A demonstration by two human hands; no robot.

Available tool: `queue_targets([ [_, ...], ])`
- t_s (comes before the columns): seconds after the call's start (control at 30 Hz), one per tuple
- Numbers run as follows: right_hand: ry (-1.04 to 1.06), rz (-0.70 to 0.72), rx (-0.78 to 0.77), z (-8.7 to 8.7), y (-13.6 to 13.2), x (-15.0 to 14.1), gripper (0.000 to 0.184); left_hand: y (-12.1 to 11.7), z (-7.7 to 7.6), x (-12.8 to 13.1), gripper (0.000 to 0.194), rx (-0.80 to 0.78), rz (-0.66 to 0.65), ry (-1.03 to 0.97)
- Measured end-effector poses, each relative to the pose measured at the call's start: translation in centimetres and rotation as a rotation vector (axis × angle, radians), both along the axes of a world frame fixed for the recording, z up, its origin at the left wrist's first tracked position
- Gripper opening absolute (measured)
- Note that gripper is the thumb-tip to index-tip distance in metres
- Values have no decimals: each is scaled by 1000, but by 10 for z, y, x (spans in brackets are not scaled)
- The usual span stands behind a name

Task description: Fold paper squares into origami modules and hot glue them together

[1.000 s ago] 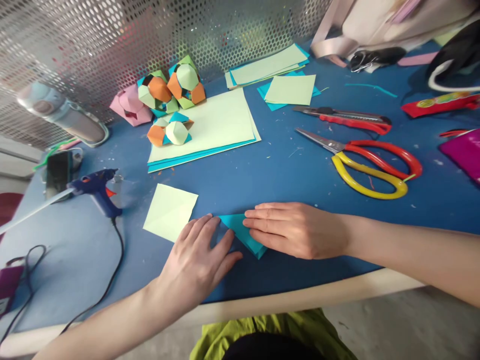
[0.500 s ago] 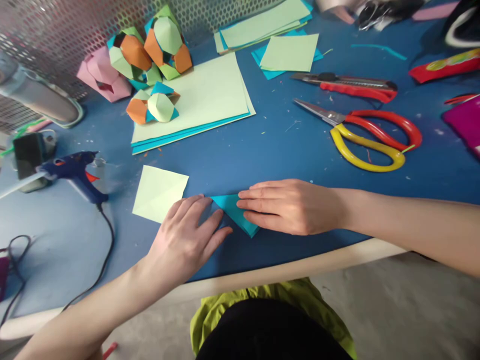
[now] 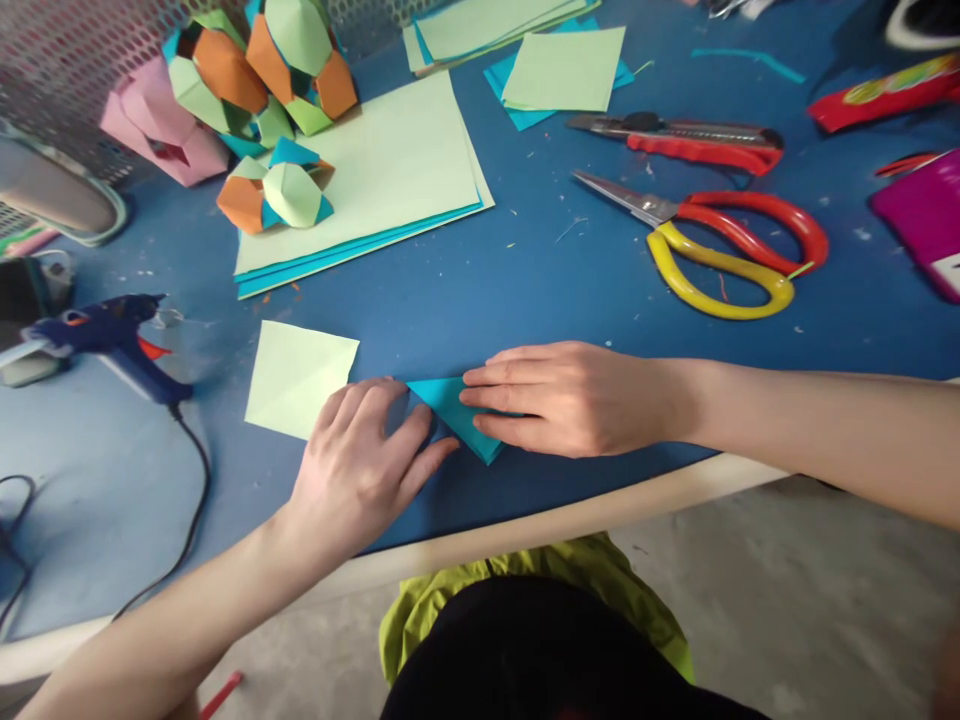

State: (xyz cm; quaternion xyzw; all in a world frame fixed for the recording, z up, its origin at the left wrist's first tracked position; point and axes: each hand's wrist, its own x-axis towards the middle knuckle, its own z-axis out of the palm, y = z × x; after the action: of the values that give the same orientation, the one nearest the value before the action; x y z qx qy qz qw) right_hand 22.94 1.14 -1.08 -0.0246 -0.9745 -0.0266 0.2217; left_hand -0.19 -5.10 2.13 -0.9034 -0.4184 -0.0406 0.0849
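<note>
A blue sheet of paper (image 3: 452, 402), folded into a triangle, lies flat near the table's front edge. My right hand (image 3: 574, 400) rests on its right part with the fingers stretched out flat, hiding that side. At the paper's left corner is my left hand (image 3: 365, 450), its fingers spread and bent, the fingertips on the table close to the corner. Whether they touch the paper I cannot tell. Just beyond my left hand lies a pale green paper square (image 3: 300, 378) with a faint diagonal crease, partly covered by the fingers.
Red-and-yellow scissors (image 3: 720, 270) and a red utility knife (image 3: 697, 145) lie back right. A blue glue gun (image 3: 112, 335) with its cord is on the left. Folded paper modules (image 3: 292, 195) rest on a paper stack (image 3: 405, 150). A pink paper shape (image 3: 161, 125) stands behind.
The whole view has shifted, so things on the table appear slightly higher and further left. Both hands keep nearly the same place on the folded blue paper.
</note>
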Motion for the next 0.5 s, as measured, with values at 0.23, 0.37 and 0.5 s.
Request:
queue_targets([
  [0.23,14,0,-28,-1,-2,0,26,-3,-7,3,26,32,50,9],
  [0.37,17,-13,-42,0,-3,0,26,-3,-7,4,27,38,52,-9],
  [0.5,28,-23,-49,0,-5,-2,25,-3,-7,5,27,37,56,-3],
])
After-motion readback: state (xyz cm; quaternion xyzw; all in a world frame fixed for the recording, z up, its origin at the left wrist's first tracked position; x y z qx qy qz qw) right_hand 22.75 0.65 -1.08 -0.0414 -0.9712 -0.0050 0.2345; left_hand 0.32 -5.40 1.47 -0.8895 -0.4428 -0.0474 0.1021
